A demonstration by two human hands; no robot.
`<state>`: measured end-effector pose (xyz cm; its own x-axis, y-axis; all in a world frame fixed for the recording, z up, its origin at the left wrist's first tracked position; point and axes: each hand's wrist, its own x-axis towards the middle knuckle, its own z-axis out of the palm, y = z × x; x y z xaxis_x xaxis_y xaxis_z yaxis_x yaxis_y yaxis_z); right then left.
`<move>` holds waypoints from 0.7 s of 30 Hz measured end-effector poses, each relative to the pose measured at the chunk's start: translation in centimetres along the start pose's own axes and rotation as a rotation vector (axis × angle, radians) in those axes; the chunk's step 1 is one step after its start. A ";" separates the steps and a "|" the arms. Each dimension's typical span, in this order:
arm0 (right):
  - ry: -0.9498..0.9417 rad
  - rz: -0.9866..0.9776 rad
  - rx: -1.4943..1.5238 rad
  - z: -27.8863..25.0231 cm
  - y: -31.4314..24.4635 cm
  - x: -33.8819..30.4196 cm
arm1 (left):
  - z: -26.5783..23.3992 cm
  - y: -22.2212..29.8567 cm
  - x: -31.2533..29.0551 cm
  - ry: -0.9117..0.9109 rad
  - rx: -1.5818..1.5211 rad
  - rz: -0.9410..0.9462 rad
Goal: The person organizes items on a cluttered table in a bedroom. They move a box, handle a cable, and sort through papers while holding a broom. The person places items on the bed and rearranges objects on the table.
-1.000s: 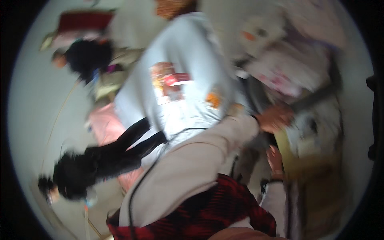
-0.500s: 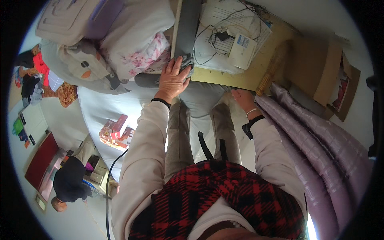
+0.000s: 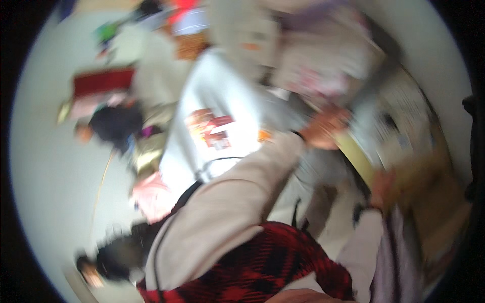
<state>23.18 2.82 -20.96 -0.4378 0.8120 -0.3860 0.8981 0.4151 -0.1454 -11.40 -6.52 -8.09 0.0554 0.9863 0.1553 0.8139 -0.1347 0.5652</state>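
The picture is smeared by motion. My left hand (image 3: 327, 127) lies at the near end of a dark grey upright board (image 3: 376, 76), beside the yellow tabletop (image 3: 356, 156). Its fingers are blurred, and the grey cloth seen under it before cannot be made out. My right hand (image 3: 382, 189) is at the near right edge of the same tabletop, close to purple padded rolls (image 3: 396, 252). Its fingers are smeared too, and I cannot make out anything in them. Papers and a white box (image 3: 404, 144) lie on the tabletop.
Pale bedding with pink flowers (image 3: 316, 83) is piled beyond the board. Red boxes (image 3: 212, 129) sit on a light grey sheet (image 3: 217, 76) to the left. A cardboard box (image 3: 444, 207) stands at the right. Two other people, one in dark clothes (image 3: 116, 126), are at the left.
The whole view has swung left, so both hands and the tabletop now appear further right and tilted. A second person has come into view at the lower left. My left hand remains by the board.
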 end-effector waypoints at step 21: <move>-0.213 0.123 -0.066 -2.0 -0.5 9.4 | -7.1 5.8 -19.5 -0.105 0.122 -0.428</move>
<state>18.57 11.03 -22.70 -0.3008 0.7560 -0.5813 0.9362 0.3503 -0.0289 -11.82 -27.21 -2.07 -0.2478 0.9558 -0.1582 0.8382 0.2934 0.4598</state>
